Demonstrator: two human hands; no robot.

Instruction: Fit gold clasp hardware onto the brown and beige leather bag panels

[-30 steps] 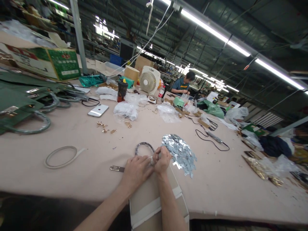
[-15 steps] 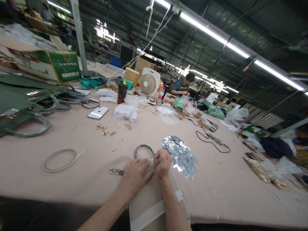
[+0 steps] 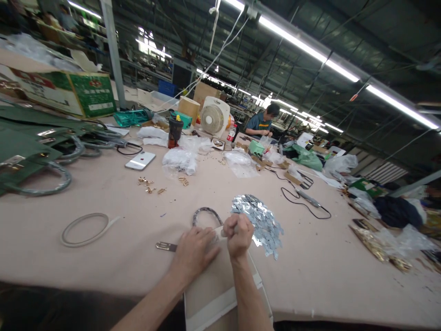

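A beige bag piece (image 3: 213, 280) with pale strips across it lies in front of me, its near end at the table's edge. From its far edge rises a dark looped handle (image 3: 206, 210), and a brown strap tab with a gold metal plate (image 3: 164, 247) sticks out on the left. My left hand (image 3: 193, 250) rests on the bag piece with its fingers stretched out. My right hand (image 3: 238, 234) is closed in a fist over the far right part of the piece; its contents are hidden. Just beyond it spreads a heap of small flat metal plates (image 3: 258, 223).
A ring of pale strip (image 3: 86, 229) lies left, with small gold fittings (image 3: 146, 185) and a phone (image 3: 140, 161) farther back. A corded tool (image 3: 308, 197) lies right. Green bag pieces (image 3: 27, 142) fill the left side. A fan (image 3: 212, 118) and a co-worker (image 3: 260, 122) are beyond.
My right fist has shifted a little to the right, away from my left fingers. My left hand and the bag piece have stayed almost in place.
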